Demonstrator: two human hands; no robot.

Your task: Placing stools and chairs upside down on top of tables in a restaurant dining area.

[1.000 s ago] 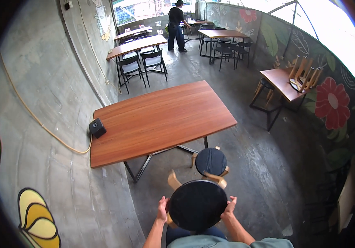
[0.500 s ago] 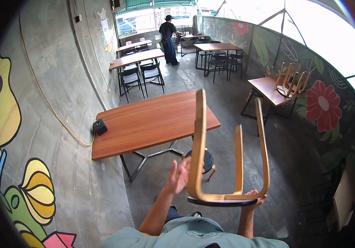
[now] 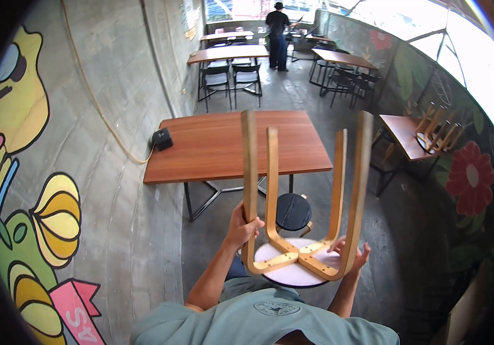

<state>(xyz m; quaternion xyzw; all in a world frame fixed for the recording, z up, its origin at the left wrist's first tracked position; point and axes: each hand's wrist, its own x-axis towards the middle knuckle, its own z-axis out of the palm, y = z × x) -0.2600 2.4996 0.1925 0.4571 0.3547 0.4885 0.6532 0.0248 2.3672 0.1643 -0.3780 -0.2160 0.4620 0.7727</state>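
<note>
An upside-down wooden stool (image 3: 298,257) is held up in front of my body, its four bent legs pointing upward and its pale seat underside facing me. My left hand (image 3: 243,227) is closed around its near left leg. On the other side, my right hand (image 3: 355,256) is at the near right leg beside the seat, with fingers showing on both sides of the leg; part of that hand is hidden behind the wood. Beyond the held stool, another stool with a black round seat (image 3: 293,211) stands upright on the floor by the wooden table (image 3: 212,141).
A black box (image 3: 162,138) sits on the table's left end, a cable running up the wall. Upturned stools (image 3: 431,138) rest on a right-hand table (image 3: 399,133). Farther back are tables with black chairs (image 3: 217,80) and a person in dark clothes (image 3: 278,37).
The stool has turned so its seat underside faces me and has moved nearer my body. My left hand has gone from open fingers beside it to gripping a leg. My view has shifted.
</note>
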